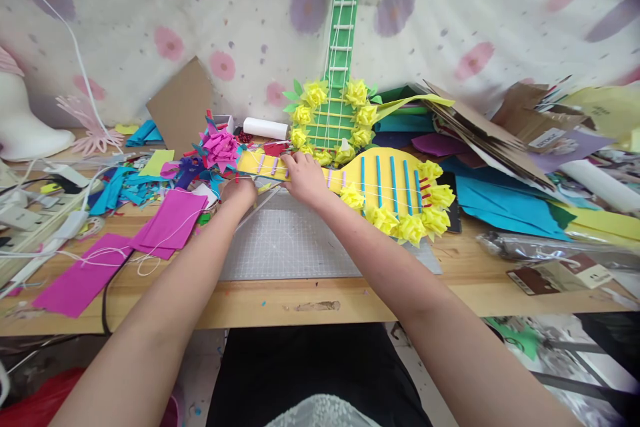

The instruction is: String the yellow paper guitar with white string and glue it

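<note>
A yellow paper pipa (380,173) lies across the grey cutting mat, its rounded body to the right. Blue strips cross the body, white strings run lengthwise, and yellow paper flowers (411,227) line its edge. A magenta paper flower (220,147) sits at the neck's left end. My right hand (306,177) is closed over the middle of the neck. At the neck's near edge, below the magenta flower, my left hand (240,192) is curled; its fingertips and anything in them are hidden.
A green pipa with yellow flowers (340,33) stands upright behind. Magenta paper sheets (170,223), paper scraps and cords crowd the left. Stacked cardboard (480,133) and blue paper (500,203) lie on the right. The cutting mat (300,247) reaches near the table's front edge.
</note>
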### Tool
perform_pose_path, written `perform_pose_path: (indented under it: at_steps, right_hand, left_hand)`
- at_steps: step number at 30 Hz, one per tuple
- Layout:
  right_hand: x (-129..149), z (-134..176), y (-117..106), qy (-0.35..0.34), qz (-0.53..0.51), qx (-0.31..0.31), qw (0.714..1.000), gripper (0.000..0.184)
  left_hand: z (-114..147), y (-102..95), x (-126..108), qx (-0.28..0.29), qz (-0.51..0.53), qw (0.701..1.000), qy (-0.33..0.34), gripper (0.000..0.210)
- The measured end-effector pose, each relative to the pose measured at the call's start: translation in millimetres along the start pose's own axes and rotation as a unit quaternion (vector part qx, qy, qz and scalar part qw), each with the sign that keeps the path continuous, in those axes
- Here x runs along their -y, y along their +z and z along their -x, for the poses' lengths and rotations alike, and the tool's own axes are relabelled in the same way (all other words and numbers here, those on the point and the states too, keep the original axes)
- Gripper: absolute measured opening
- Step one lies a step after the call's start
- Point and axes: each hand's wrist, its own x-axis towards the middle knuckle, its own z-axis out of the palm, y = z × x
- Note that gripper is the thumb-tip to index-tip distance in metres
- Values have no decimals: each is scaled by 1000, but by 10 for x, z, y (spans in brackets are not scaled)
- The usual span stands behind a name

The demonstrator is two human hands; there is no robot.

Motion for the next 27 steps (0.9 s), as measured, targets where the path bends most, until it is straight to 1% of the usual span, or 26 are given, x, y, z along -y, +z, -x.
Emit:
perform_pose_path:
  at_steps: [1, 2, 3, 5, 7, 9, 10, 13, 15, 17, 20, 24, 25, 27]
  right_hand:
    - [0, -1, -2, 0, -1, -3, 1000, 54]
    - [0, -2, -3, 1, -1, -5, 1000, 54]
    - [0, -4, -4, 1, -3, -7, 1000, 54]
    - [0, -7, -9, 3, -6, -8, 1000, 54]
    - [2, -10, -20, 5, -9, -7, 1000, 53]
    - [5, -15, -33, 9, -11, -4, 1000, 52]
    - [7, -17, -37, 12, -11, -2, 1000, 52]
    - [13, -19, -32, 18, -7, 6, 1000, 52]
    - [19, -13, -14, 17, -4, 15, 1000, 53]
    - [29, 1, 13, 15, 3, 24, 1000, 53]
    - [44, 33, 54, 12, 14, 42, 999, 52]
    - [46, 78, 94, 7, 18, 57, 998, 50]
    - [44, 89, 107, 4, 20, 59, 998, 50]
    - [39, 110, 144, -3, 23, 66, 998, 48]
  left_hand:
    - [6, -27, -10, 8, -41, 999, -28, 17]
    - [23, -60, -22, 14, -70, 996, -43, 17]
    - [51, -97, -31, 16, -84, 996, -39, 17]
    - [127, -173, -32, 4, -62, 998, 4, 17]
    - [215, -233, -8, -12, 7, 999, 42, 18]
    - [310, -269, 31, -19, 110, 992, 54, 18]
    - [360, -279, 50, -17, 169, 984, 49, 17]
    - [513, -285, 100, 22, 328, 944, 20, 19]
    - [599, -282, 132, 55, 380, 923, 18, 22]
    - [660, -278, 173, 68, 391, 917, 36, 27]
    - [715, -262, 244, 62, 392, 916, 60, 36]
    - [817, -215, 314, 86, 416, 903, 60, 48]
    - [852, -202, 319, 93, 417, 902, 63, 49]
    - [913, -180, 307, 90, 416, 901, 80, 44]
